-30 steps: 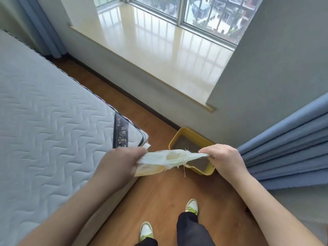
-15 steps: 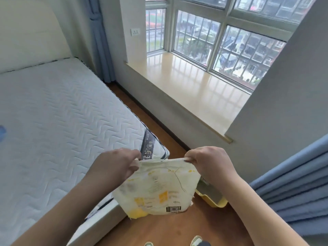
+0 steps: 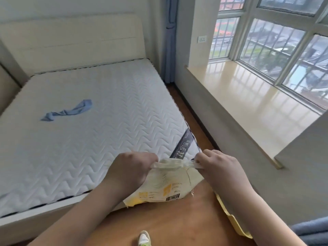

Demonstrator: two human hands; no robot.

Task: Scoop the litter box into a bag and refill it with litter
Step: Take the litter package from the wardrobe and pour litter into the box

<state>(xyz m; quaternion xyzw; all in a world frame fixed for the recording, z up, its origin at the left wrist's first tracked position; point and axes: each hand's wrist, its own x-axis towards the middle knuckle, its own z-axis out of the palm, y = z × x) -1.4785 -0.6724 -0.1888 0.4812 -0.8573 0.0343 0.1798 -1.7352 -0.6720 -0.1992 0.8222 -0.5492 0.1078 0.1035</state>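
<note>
View has swung up toward the bed | one cream-and-yellow printed plastic bag (image 3: 165, 189) | left hand (image 3: 131, 171), right hand (image 3: 220, 171) each pinch its top | one yellow tray edge (image 3: 232, 221), probably the litter box

The bag (image 3: 165, 185) looks like thin, creased, printed plastic with frayed edges, above a smooth brown wood floor (image 3: 170, 221), beside a matt white quilted cloth mattress (image 3: 79, 132), and right of it the window sill (image 3: 252, 103) is glossy and reflective.
</note>
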